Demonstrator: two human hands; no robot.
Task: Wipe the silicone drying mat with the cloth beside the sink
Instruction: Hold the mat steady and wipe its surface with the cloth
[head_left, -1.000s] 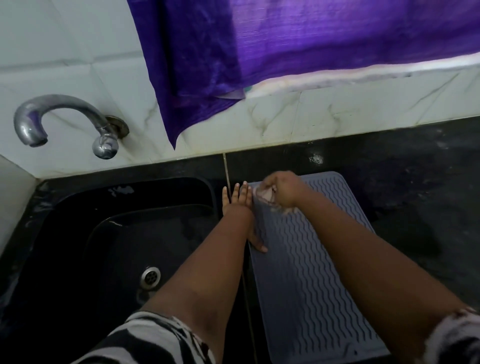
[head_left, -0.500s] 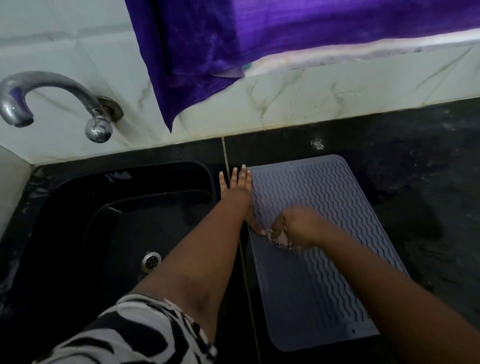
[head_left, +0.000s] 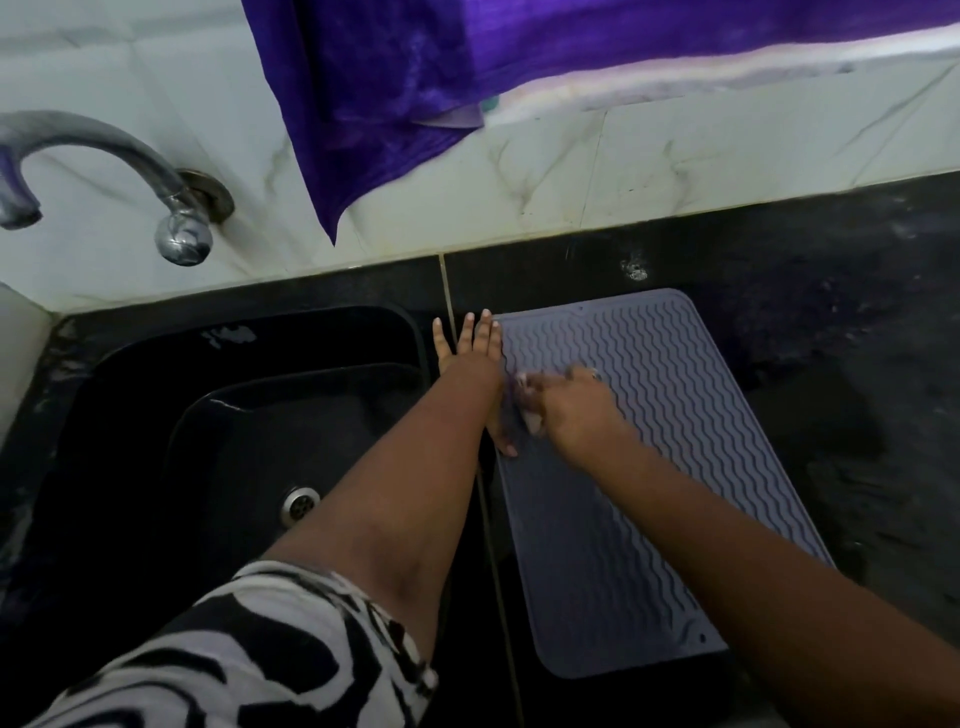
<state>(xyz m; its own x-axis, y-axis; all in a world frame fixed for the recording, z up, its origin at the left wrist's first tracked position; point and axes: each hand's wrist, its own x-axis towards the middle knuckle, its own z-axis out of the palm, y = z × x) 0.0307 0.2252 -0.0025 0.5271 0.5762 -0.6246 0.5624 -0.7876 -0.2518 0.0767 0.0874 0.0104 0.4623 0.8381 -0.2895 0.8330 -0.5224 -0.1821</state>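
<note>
A grey silicone drying mat with wavy ridges lies on the black counter, right of the sink. My left hand lies flat with fingers spread on the mat's left edge, thumb resting on the mat. My right hand is closed around a small pale cloth and presses it on the mat's left part, close beside my left hand. The cloth is mostly hidden in my fist and blurred.
A black sink with a metal drain sits to the left. A chrome tap juts from the white tiled wall. A purple fabric hangs over the wall above. Black counter extends right of the mat.
My right hand swept the cloth from the mat's far left corner down toward me, then back up a little. My left hand stayed pressed on the mat's edge.
</note>
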